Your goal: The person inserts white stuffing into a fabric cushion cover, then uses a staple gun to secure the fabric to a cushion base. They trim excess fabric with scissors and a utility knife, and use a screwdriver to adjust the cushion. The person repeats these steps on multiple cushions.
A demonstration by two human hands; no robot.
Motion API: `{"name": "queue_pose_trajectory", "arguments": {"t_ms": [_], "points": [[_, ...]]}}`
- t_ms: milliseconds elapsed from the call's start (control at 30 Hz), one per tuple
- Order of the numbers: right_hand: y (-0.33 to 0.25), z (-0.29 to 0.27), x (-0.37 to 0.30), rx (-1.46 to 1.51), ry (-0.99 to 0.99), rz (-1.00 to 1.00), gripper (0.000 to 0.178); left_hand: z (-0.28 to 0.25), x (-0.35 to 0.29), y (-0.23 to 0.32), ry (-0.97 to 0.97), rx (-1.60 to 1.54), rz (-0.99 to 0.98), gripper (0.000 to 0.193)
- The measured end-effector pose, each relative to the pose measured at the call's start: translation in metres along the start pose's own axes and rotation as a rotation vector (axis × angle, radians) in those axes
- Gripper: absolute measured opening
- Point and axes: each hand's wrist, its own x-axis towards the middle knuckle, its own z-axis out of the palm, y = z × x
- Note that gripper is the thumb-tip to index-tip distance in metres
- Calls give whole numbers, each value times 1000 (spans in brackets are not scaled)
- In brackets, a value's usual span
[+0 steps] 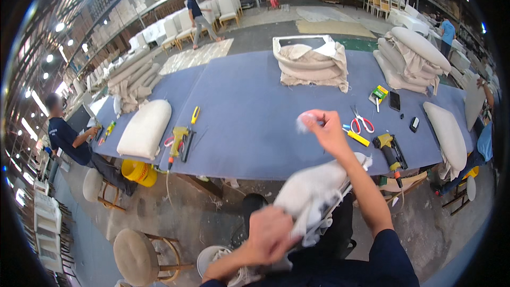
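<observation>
On my lap lies a chair seat pad [313,186] in pale fabric, tilted, with ragged cloth edges and loose threads along its right side. My left hand [268,234] is closed in a fist against the pad's near left end, slightly blurred; what its fingers hold is hidden. Raised over the table's front part, my right hand [323,127] pinches a tuft of white fluff [304,122] between thumb and fingers. Close to that hand lie red-handled scissors [362,122], a yellow-handled tool [358,138] and a yellow staple gun [389,149].
The blue table [239,101] bears stacked seat pads [409,58], a covered pile [313,64], another staple gun [180,141], a yellow cutter [196,115] and a phone [394,101]. Co-workers stand left [69,133] and right. A stool [135,255] and white bucket [210,258] are beside me.
</observation>
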Motion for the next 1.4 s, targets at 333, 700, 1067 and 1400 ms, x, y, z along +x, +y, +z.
{"name": "queue_pose_trajectory", "arguments": {"t_ms": [333,700,1067,1400], "points": [[-34,81,53,379,173,-147,21,-35,7,23,325,264,-59,51],[-42,32,10,773,55,267,23,-33,-6,12,386,415,-126,54],[-5,62,-17,893,-77,264,21,-38,-24,9,426,424,-83,49],[-34,55,-35,737,113,105,22,-42,-32,7,428,445,-73,31]]}}
